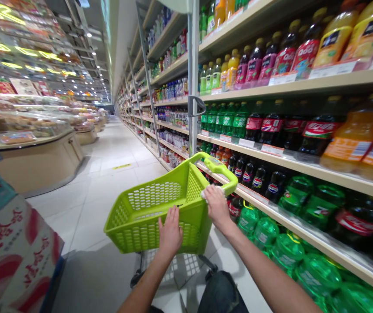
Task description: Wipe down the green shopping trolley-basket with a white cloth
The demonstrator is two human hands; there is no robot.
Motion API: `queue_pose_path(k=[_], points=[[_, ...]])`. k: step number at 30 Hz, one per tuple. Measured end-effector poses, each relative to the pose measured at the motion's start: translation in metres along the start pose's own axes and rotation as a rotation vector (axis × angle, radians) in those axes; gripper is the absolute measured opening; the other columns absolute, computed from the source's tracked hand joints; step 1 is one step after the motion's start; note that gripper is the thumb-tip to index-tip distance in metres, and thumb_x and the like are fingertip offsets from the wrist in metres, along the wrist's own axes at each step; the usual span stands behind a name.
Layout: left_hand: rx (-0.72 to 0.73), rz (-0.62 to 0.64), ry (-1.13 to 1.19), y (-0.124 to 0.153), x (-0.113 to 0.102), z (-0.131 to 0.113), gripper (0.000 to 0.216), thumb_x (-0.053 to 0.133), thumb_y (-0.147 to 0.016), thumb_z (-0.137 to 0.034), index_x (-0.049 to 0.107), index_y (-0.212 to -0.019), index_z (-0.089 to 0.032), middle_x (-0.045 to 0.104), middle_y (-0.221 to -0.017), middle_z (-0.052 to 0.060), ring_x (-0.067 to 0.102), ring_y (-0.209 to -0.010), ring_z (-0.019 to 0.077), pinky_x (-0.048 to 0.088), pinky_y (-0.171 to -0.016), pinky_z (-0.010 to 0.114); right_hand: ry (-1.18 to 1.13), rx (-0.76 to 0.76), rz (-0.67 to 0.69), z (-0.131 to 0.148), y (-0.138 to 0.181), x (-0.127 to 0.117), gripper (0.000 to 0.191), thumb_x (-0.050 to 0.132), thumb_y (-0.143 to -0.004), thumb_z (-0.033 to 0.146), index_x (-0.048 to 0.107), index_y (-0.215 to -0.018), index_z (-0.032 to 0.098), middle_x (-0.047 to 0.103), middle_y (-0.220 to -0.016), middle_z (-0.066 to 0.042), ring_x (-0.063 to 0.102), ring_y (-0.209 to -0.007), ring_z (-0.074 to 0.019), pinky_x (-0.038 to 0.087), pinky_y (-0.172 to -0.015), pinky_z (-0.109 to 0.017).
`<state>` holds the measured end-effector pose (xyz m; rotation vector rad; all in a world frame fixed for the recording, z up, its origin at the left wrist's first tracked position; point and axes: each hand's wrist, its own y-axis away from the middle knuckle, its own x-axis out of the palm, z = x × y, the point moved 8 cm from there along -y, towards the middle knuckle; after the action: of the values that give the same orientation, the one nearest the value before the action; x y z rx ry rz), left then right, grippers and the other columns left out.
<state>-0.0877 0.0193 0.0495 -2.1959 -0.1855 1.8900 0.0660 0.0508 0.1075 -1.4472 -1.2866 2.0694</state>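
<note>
A lime-green plastic basket (147, 204) sits on a wheeled trolley frame in front of me, tilted toward the shelves. My left hand (170, 232) lies flat with fingers stretched against the basket's near wall. My right hand (217, 205) is closed on a small white cloth (206, 191), pressing it against the basket's green handle (219, 170). The basket looks to hold nothing.
Shelves (304, 165) of bottled soft drinks and juices run along the right, close to the basket. A tiled aisle (114, 161) stretches ahead. A rounded display counter (36, 161) stands at the left, with printed cartons (10, 252) at the near left.
</note>
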Motion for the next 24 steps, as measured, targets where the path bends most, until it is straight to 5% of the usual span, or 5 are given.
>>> queue_pose_path(k=[4,10,17,24], points=[[-0.041,-0.017,-0.021,0.005,0.001,0.008,0.061,0.038,-0.072,-0.011,0.029,-0.133,-0.013,0.028,-0.140,0.011,0.025,-0.129,0.0218,0.018,-0.104,0.052,-0.076,-0.146,0.104,0.026,0.004,0.016,0.045,0.038,-0.072,0.000,0.058,-0.109,0.015,0.058,-0.115,-0.010,0.045,-0.115,-0.0214,0.037,-0.096,-0.044],[-0.059,-0.018,-0.044,0.011,0.008,0.011,0.063,0.038,-0.072,-0.012,0.026,-0.134,-0.011,0.024,-0.142,0.011,0.022,-0.131,0.0228,0.019,-0.104,0.051,0.021,0.116,-0.105,-0.046,-0.015,-0.026,0.042,0.038,-0.075,0.004,0.056,-0.111,0.013,0.056,-0.116,-0.012,0.043,-0.117,-0.0223,0.033,-0.099,-0.046],[-0.030,0.001,-0.063,0.014,0.010,0.011,0.062,0.036,-0.073,-0.012,0.026,-0.134,-0.011,0.025,-0.142,0.010,0.022,-0.131,0.0221,0.018,-0.104,0.052,-0.116,-0.132,0.121,0.043,0.017,0.032,0.040,0.042,-0.075,0.001,0.058,-0.109,0.015,0.059,-0.114,-0.010,0.046,-0.114,-0.0205,0.037,-0.096,-0.041],[-0.055,0.006,-0.067,0.020,0.014,0.020,0.065,0.036,-0.071,-0.012,0.024,-0.134,-0.008,0.020,-0.143,0.008,0.018,-0.132,0.0216,0.016,-0.105,0.051,-0.016,0.056,-0.052,-0.007,0.006,0.009,0.042,0.036,-0.077,0.004,0.055,-0.113,0.012,0.056,-0.117,-0.014,0.043,-0.117,-0.0230,0.035,-0.096,-0.046]])
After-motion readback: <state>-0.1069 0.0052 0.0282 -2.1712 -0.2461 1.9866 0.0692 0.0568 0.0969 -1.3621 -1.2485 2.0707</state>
